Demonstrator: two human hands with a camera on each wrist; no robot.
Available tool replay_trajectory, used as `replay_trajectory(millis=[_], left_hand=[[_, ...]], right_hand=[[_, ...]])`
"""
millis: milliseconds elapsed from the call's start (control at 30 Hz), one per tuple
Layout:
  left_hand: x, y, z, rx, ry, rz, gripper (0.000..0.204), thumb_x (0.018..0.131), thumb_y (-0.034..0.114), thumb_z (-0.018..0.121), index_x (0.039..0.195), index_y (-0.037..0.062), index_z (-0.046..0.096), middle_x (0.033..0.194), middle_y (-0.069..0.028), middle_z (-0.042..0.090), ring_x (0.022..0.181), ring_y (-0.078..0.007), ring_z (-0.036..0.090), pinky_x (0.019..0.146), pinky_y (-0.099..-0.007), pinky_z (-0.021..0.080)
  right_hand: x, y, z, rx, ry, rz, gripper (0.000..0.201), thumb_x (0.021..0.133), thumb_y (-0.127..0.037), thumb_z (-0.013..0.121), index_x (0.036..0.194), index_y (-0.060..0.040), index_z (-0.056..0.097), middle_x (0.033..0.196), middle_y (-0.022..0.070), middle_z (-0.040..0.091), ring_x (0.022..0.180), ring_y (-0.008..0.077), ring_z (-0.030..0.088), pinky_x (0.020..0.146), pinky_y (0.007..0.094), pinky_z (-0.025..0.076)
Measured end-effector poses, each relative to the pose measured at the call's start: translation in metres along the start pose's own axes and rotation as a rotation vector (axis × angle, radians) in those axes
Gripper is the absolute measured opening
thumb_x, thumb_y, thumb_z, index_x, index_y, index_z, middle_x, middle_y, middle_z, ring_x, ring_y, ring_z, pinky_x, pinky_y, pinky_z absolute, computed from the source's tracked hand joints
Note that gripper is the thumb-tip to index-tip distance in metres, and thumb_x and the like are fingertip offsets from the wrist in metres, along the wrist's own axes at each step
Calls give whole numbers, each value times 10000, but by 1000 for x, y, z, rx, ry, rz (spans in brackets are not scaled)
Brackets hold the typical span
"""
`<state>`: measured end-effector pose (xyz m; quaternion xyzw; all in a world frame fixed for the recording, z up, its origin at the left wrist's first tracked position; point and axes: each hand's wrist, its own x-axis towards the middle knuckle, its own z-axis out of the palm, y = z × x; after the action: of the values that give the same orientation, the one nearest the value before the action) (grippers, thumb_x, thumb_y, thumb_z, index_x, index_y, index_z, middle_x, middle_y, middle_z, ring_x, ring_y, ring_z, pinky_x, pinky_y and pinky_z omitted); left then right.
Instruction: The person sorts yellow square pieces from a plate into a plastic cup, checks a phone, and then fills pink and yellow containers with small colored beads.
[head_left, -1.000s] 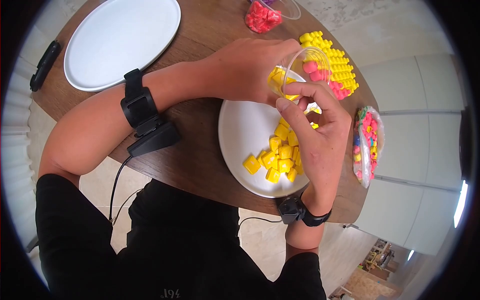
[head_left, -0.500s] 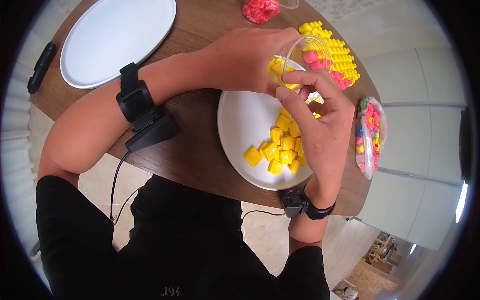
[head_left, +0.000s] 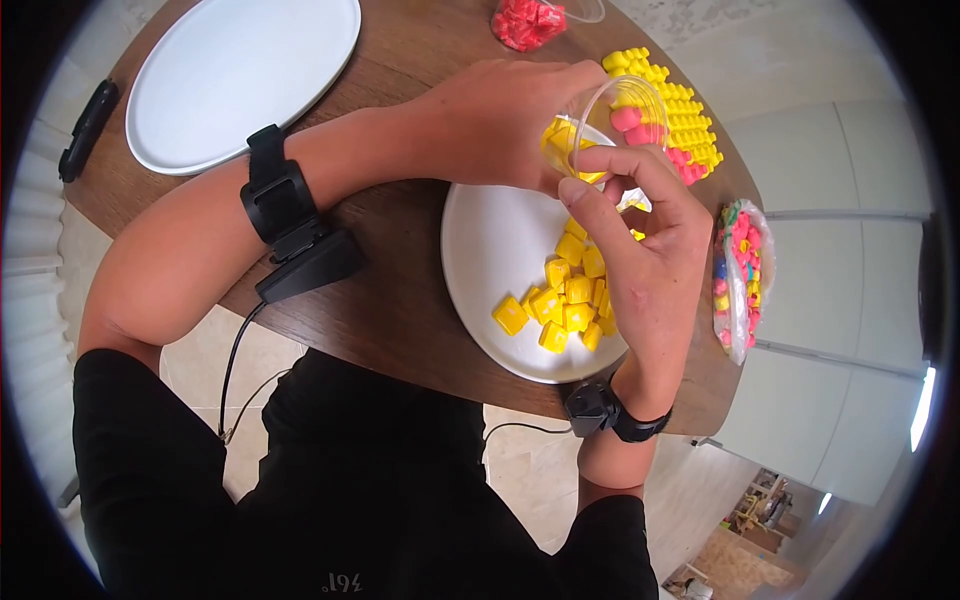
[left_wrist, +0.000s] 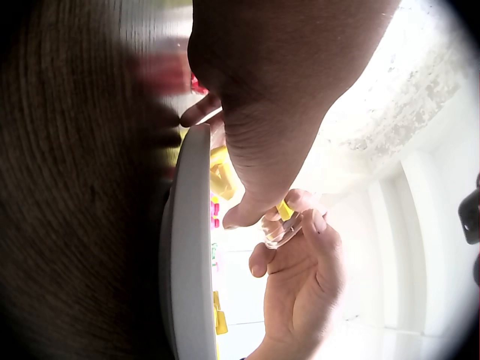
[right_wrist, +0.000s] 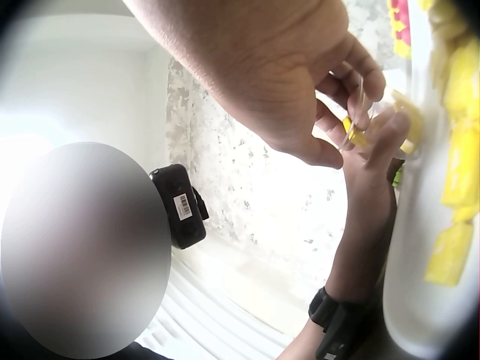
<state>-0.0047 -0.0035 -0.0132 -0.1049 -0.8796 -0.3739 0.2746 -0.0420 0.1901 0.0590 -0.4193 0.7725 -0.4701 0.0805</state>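
A clear plastic cup [head_left: 648, 92] is tilted over a white plate [head_left: 488, 240], with yellow wrapped candies [head_left: 562, 134] inside. My left hand [head_left: 490, 120] holds the cup from its far side, its fingers mostly hidden in the head view. My right hand [head_left: 650, 230] pinches the cup's rim between thumb and index finger. A yellow piece [right_wrist: 354, 135] shows by the right fingertips in the right wrist view. More yellow candies [head_left: 577, 290] lie heaped on the plate below the hands.
Another white oval plate [head_left: 240, 80] lies at the far left, near a black object [head_left: 88, 130]. Behind the hands are a cup of red pieces [head_left: 525, 25] and rows of yellow and pink figures [head_left: 680, 115]. A bag of colourful pieces [head_left: 740, 280] sits by the right edge.
The head view has shifted slightly. Both hands keep their hold on the tilted cup, and the candies on the plate look the same.
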Motion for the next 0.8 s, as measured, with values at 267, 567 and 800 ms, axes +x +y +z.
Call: replay_trajectory(millis=[267,567,800], left_hand=[[1,3,-2,-8,-38,-34,776,699,242,882,1380,86,542,1123,-147,697,1058,-374,684,894,-443,535],[3,8,-5,-15,-61,-76,778,709,185,874,1401,84,534,1137,-137,702,1061,-361,690,899,-430,550],[2,8,-4,-45,-2,-31,714,729,229,891,1338,84,547,1124,-130,714,1046,-336,710,883,-423,561]], right_hand=[[0,2,0,-13,6,-28,148,827,-63,824,960,-35,765,849,12,590,777,96,535,571,255,412],[0,0,-1,-32,8,-17,164,827,-69,819,971,-28,753,858,42,594,762,127,539,583,275,424],[0,2,-1,-59,5,-50,192,810,-85,822,979,-31,749,864,68,605,748,167,545,636,311,450]])
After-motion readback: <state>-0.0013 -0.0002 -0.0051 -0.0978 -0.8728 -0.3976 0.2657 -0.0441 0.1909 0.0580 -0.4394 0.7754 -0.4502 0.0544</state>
